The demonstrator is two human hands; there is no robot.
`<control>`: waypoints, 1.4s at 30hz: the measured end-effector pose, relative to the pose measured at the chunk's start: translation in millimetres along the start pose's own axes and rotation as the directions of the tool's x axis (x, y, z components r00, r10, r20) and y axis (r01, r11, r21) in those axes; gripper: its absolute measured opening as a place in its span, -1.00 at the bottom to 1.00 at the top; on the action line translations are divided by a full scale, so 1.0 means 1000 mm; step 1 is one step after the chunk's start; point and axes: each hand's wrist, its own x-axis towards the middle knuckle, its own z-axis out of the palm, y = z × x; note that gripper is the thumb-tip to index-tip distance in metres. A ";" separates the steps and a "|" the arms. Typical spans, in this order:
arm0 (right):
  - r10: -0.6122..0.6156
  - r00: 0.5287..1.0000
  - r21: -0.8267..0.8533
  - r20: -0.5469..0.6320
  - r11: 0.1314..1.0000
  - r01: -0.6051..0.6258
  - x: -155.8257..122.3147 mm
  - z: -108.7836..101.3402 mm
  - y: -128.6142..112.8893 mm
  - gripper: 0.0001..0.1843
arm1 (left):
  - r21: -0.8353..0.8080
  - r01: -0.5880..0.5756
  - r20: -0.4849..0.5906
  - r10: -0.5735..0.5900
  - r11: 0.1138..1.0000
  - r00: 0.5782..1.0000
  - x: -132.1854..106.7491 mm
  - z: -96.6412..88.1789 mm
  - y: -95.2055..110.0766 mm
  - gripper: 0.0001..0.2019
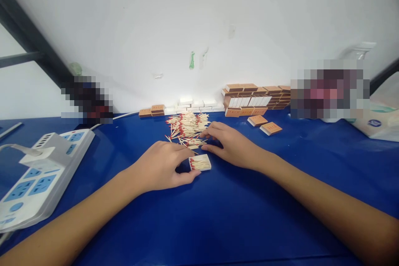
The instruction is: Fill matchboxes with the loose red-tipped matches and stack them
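Note:
My left hand (162, 164) grips a small white matchbox tray (205, 163) between thumb and fingers at its left end. Inside the tray lie several matches (199, 163) with their red heads toward the left. Behind it on the blue table is a loose heap of red-tipped matches (188, 124). My right hand (229, 143) is at the heap's right edge, fingertips touching the matches and the thumb apart from the fingers. No match shows clearly held in it.
White trays (193, 106) and stacked orange matchbox sleeves (246, 111) line the wall. Two orange matchboxes (270, 128) lie to the right. A white power strip (46, 178) with a plug and cable occupies the left, and a plastic packet (378, 120) the far right.

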 end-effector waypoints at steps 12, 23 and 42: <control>0.067 0.994 -0.187 0.086 0.981 -0.050 0.002 0.004 0.004 -0.82 | 0.021 -0.016 -0.009 0.016 1.000 1.000 0.000 0.001 -0.001 -0.71; 0.098 0.995 -0.140 0.016 0.985 -0.095 0.000 -0.016 0.012 -0.79 | 0.097 0.174 -0.057 -0.169 0.980 0.984 0.002 0.000 -0.008 -0.67; -0.096 0.989 -0.107 0.113 0.988 0.109 -0.008 -0.015 -0.027 -0.86 | 0.036 0.000 -0.208 0.007 0.999 0.978 0.006 0.002 -0.009 -0.76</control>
